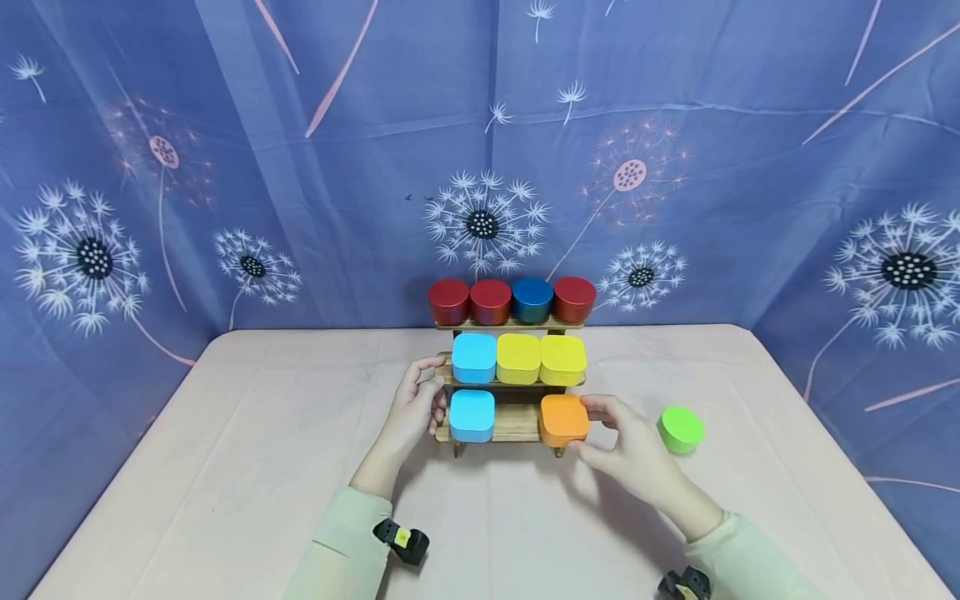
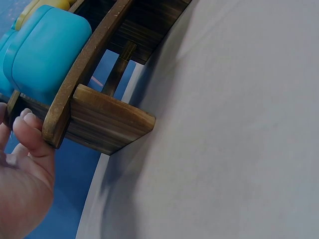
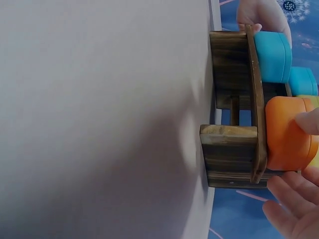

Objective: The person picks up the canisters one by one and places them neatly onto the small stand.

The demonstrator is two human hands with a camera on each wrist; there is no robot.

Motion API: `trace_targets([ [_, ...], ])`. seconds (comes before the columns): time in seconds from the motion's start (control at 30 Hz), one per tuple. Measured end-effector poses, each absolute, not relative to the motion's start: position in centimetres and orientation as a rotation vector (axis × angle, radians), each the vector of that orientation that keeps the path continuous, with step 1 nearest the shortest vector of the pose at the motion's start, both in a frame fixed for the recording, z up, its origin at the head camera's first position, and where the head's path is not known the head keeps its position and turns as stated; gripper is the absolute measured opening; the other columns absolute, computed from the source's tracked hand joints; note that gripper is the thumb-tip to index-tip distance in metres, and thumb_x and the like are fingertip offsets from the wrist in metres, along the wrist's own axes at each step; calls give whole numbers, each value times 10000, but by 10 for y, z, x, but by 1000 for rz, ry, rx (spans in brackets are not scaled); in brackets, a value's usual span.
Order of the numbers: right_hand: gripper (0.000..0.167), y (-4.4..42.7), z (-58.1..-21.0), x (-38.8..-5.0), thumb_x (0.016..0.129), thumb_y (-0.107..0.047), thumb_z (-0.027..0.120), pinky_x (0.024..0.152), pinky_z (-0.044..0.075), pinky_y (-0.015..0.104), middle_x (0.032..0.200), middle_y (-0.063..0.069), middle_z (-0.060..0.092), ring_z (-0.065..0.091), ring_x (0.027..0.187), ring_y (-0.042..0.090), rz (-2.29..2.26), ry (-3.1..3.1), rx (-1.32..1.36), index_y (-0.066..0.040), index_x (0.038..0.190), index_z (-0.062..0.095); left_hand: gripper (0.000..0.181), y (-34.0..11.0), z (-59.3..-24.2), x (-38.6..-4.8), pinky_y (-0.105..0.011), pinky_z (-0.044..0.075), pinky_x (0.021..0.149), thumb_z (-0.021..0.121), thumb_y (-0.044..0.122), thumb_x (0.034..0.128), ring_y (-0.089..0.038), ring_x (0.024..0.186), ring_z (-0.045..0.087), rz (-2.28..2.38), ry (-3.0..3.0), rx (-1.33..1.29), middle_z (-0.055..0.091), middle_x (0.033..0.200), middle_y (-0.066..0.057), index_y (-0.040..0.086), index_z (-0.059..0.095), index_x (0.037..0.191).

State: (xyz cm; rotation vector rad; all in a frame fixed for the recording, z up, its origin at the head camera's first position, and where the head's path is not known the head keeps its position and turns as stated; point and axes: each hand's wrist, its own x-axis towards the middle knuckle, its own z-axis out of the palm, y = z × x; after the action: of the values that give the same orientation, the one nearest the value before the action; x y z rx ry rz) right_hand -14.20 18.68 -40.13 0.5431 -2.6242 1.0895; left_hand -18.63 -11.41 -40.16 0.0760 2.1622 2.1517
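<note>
A three-tier wooden display rack (image 1: 516, 423) stands at the middle of the table. My right hand (image 1: 633, 450) pinches an orange rounded-square tin (image 1: 564, 419) between thumb and fingers, at the right end of the lowest tier. In the right wrist view, the orange tin (image 3: 285, 137) sits at that board's edge. At the rack's left end, my left hand (image 1: 408, 410) grips the side with bent fingers; part of its hold is hidden. Beside it on the lowest tier is a light blue tin (image 1: 472, 415). The left wrist view shows this light blue tin (image 2: 50, 52) close to my fingers.
The middle tier carries another light blue tin (image 1: 474, 357) and two yellow tins (image 1: 518, 358). Red round tins (image 1: 449, 301) and a dark blue one (image 1: 532, 300) line the top tier. A green round tin (image 1: 681, 429) lies on the table, right of my right hand. Patterned blue cloth (image 1: 360, 208) hangs behind.
</note>
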Motion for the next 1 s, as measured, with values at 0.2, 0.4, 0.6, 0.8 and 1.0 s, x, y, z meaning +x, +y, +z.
trace_targets([
  [0.2, 584, 188, -397, -142, 712, -137, 805, 820, 508, 435, 1109, 37, 665, 636, 977, 193, 1002, -2647, 606, -44, 1235, 562, 337, -114, -409, -192, -220, 388, 413, 376, 120, 1003, -139, 529, 437, 2155, 2157, 74, 469, 699, -42, 140, 404, 1338],
  [0.4, 540, 193, -390, -143, 743, -108, 754, 839, 511, 459, 1126, 52, 662, 631, 982, 212, 957, -2684, 667, -38, 1244, 567, 340, -114, -415, -196, -230, 383, 409, 384, 146, 1007, -141, 525, 436, 2160, 2156, 59, 472, 700, -47, 171, 407, 1345],
  [0.6, 520, 188, -392, -147, 742, -150, 786, 846, 515, 442, 1064, 36, 677, 649, 950, 202, 966, -2640, 714, -39, 1210, 589, 334, -113, -397, -186, -226, 387, 418, 378, 110, 999, -131, 525, 435, 2153, 2165, 78, 469, 692, -47, 117, 411, 1331],
  [0.8, 503, 178, -395, -148, 724, -206, 808, 839, 530, 405, 1011, 15, 685, 654, 916, 170, 886, -2599, 734, -59, 1165, 617, 342, -114, -407, -191, -233, 382, 411, 375, 129, 1005, -127, 521, 431, 2151, 2168, 81, 471, 704, -41, 140, 402, 1345],
  [1.0, 519, 166, -395, -149, 753, -229, 789, 833, 540, 371, 1087, 53, 672, 652, 932, 174, 875, -2634, 744, -64, 1207, 599, 337, -115, -418, -195, -237, 373, 405, 394, 152, 998, -137, 524, 432, 2160, 2181, 63, 470, 709, -42, 167, 417, 1334],
])
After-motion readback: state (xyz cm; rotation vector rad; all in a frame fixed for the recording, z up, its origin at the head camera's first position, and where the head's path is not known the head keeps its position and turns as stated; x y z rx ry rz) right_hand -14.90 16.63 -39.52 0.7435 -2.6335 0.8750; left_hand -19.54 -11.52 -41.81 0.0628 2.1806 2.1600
